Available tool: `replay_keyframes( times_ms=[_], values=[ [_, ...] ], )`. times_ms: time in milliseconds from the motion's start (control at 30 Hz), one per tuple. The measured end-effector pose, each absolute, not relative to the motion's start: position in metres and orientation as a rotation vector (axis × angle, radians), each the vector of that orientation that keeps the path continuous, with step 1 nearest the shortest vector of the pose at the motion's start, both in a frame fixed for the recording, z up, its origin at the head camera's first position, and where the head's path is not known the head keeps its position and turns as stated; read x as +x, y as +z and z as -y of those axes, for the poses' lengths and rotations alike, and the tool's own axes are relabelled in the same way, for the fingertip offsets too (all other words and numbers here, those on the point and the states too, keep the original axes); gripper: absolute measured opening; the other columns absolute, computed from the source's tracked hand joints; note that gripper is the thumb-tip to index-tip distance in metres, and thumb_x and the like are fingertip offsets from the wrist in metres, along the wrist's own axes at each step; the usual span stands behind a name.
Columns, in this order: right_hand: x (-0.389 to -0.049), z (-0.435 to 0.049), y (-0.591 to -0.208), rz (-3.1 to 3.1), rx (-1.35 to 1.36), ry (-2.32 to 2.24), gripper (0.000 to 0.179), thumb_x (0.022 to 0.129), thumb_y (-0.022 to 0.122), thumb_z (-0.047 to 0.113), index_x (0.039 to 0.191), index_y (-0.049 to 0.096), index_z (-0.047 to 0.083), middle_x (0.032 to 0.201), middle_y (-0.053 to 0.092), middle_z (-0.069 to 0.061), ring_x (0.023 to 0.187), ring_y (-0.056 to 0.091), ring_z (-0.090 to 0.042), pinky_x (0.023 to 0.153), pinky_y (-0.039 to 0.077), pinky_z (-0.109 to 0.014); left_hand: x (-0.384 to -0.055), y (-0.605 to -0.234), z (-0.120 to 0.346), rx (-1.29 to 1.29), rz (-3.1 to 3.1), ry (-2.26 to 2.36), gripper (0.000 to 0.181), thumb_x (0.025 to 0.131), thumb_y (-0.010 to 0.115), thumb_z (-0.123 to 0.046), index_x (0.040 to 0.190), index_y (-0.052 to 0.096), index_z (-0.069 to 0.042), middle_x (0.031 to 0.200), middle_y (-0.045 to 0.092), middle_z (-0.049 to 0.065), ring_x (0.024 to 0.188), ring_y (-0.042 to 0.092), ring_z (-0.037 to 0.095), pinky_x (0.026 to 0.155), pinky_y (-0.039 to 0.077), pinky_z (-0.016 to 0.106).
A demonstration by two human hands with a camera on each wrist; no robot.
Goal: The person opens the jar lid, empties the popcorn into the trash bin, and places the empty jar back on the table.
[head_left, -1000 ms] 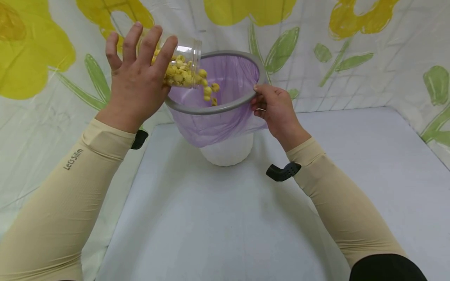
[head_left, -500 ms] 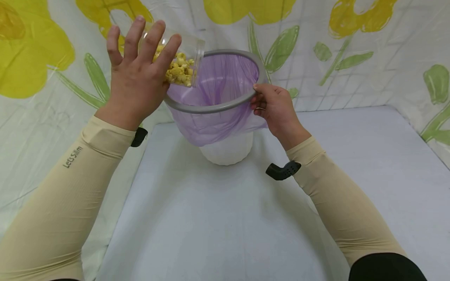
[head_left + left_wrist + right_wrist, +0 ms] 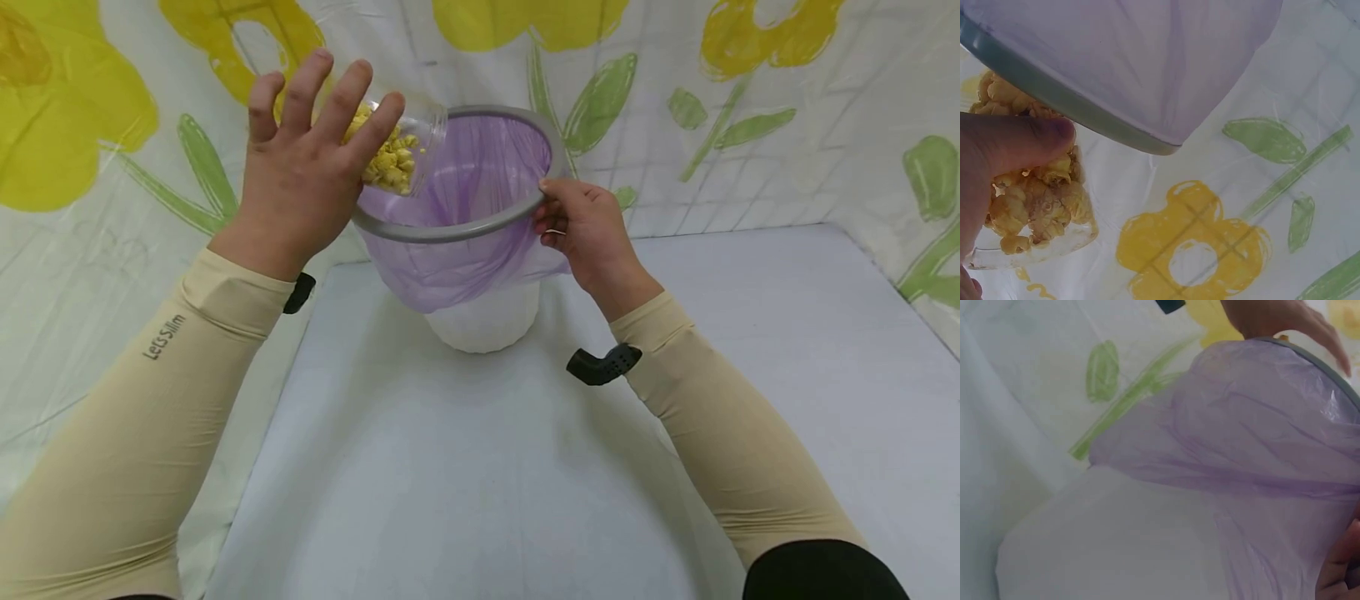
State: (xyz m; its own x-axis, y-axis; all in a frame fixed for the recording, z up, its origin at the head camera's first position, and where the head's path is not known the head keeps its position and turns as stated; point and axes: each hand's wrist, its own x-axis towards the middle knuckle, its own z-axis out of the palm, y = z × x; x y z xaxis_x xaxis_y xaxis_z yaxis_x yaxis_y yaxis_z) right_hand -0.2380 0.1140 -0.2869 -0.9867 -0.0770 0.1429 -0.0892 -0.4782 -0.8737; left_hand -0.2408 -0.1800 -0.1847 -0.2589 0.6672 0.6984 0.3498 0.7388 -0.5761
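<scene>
Bench [image 3: 450, 475]: pale bluish-white, matte surface; far right corner rounded. One white bin [image 3: 483, 321] stands upright directly on it, toward the far edge and left of that edge's middle. Surface shaded softly darker to either side of the bin.

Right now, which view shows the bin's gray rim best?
Head: most of the gray rim shows; the jar and left hand cover its left side. Left wrist: one stretch, close up. Right wrist: a short arc, upper right.

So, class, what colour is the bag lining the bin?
The bag is translucent purple; the head view shows it best.
</scene>
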Motion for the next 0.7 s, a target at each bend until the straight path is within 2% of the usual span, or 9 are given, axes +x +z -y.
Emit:
replay_keyframes(
  times_ms=[333, 700],
  values=[
    [-0.238, -0.1138, -0.2861, 1.609, 0.258, 2.673, 0.029, 0.101, 0.064, 0.015, 0.074, 0.073, 0.012, 0.065, 0.066, 0.0, 0.062, 0.061, -0.014, 0.059, 0.049, -0.024, -0.2399, -0.1857, 0.1788, -0.787, 1.872, 0.349, 0.053, 0.107, 0.036, -0.002, 0.15, 0.048, -0.03, 0.16, 0.045, 0.004, 0.151, 0.034, 0.028, 0.117, 0.02, 0.059],
    [-0.2368, -0.1139, -0.2858, 1.599, 0.26, 2.673, 0.03, 0.101, 0.064, 0.014, 0.073, 0.073, 0.012, 0.065, 0.066, 0.001, 0.061, 0.061, -0.014, 0.059, 0.049, -0.024, -0.2397, -0.1866, 0.1791, -0.771, 1.871, 0.349, 0.055, 0.102, 0.039, -0.002, 0.15, 0.049, -0.029, 0.16, 0.045, 0.004, 0.151, 0.033, 0.029, 0.117, 0.019, 0.059]
  ],
)
